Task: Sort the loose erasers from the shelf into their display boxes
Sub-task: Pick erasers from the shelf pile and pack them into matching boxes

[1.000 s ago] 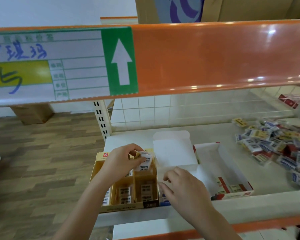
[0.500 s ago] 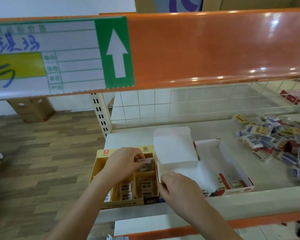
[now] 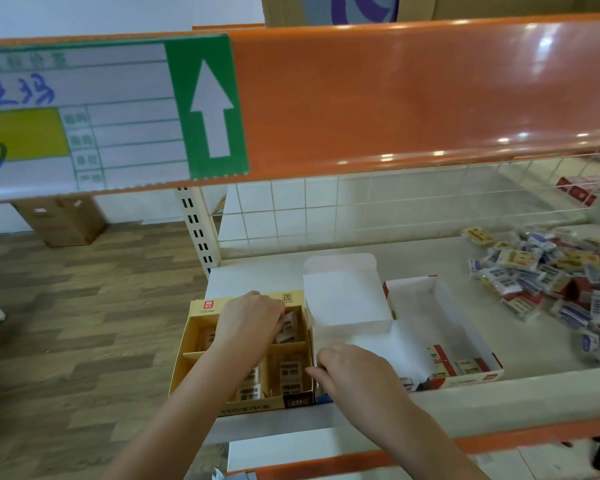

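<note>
A yellow display box point(image 3: 194, 344) with several compartments sits at the shelf's front left and holds wrapped erasers. My left hand point(image 3: 248, 323) reaches into its back right compartment and pinches a wrapped eraser point(image 3: 287, 327) there. My right hand point(image 3: 352, 372) rests with curled fingers on the front edge of a white box point(image 3: 347, 299) whose lid stands up; whether it grips anything is hidden. A red and white display box point(image 3: 465, 327) lies to the right with a few erasers at its front. A pile of loose erasers point(image 3: 548, 271) covers the shelf's right side.
An orange shelf edge point(image 3: 413, 98) with a green arrow label overhangs the work area. A wire grid fence point(image 3: 378, 209) closes the shelf's back. Wooden floor and a cardboard carton point(image 3: 63, 220) lie to the left.
My left hand has lowered the eraser from above the yellow box down into its back right compartment. My right hand has stayed at the white box's front edge.
</note>
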